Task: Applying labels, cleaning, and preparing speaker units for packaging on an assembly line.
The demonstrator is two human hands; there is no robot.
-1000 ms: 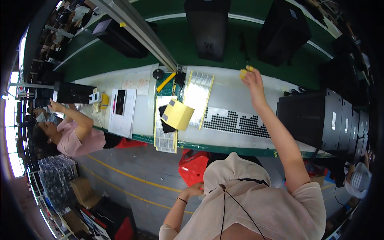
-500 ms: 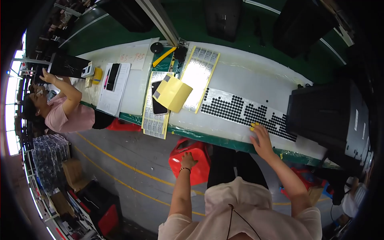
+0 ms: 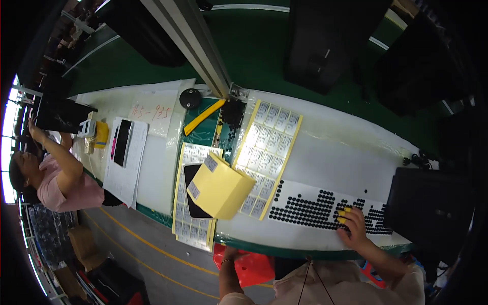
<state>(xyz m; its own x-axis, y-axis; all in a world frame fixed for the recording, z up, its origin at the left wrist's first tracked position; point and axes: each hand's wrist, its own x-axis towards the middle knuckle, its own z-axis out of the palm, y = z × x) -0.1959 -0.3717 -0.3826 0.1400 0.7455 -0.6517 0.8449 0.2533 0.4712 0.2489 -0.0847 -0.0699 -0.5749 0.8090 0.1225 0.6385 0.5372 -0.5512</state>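
Note:
My right hand (image 3: 356, 229), with yellow covers on its fingertips, reaches over a white sheet (image 3: 277, 214) of small round black pads (image 3: 310, 209). Its fingers are extended and the fingertips lie over the pads, with the thumb apart; no lifted pad shows between them. Down by the table's front edge, my left hand (image 3: 230, 252) is at the red stool (image 3: 254, 269). Its fingers are dark and partly hidden there, so I cannot make out a grip.
Label sheets (image 3: 272, 137) and a folded yellow sheet (image 3: 223, 187) over a phone (image 3: 195, 195) lie left of the pads. A metal post (image 3: 198, 46) rises behind. A black case (image 3: 422, 203) stands at right. Another person (image 3: 63, 175) works at far left.
My view has shifted closer over the table. My right hand has moved from the sheet's front edge onto the pads. My left hand, earlier spread over the stool, is now partly hidden.

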